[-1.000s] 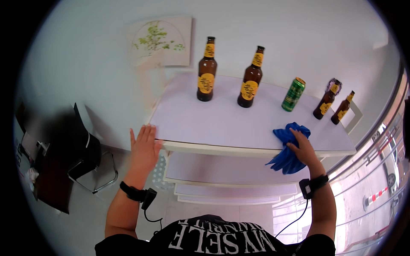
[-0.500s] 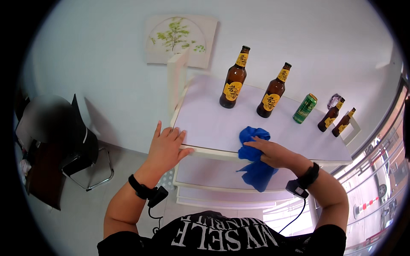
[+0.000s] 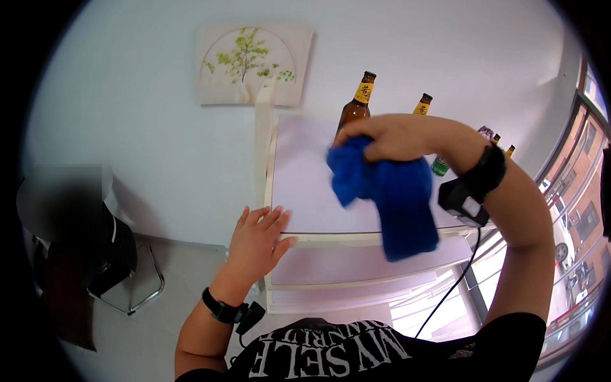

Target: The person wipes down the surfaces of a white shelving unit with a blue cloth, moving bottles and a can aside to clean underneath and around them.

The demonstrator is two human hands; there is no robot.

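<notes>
In the head view, the blue cloth (image 3: 404, 207) is near the centre of the frame, gripped from above by the right hand (image 3: 398, 141). The fingers are curled over its bunched upper left part, with the thumb tip pressed in just right of them; the rest drapes from beneath the hand toward the lower centre, its free end crossing the front edge of the white-framed shelf unit with a pale lilac top (image 3: 305, 197). Cloth and fingertips are blurred, so whether the cloth touches that top is hard to say. The left hand (image 3: 258, 245), left of centre, holds nothing: its fingers, slightly parted and nearly straight, lie at the top's front left corner, thumb apart along the front edge. Behind the right hand stand a brown glass bottle with a yellow label (image 3: 354, 118), partly covered by the fingers, and a similar second bottle (image 3: 422, 105), mostly hidden. A green metal can (image 3: 440, 167) shows below the right wrist, and two more bottle necks rise at the right beyond the forearm.
</notes>
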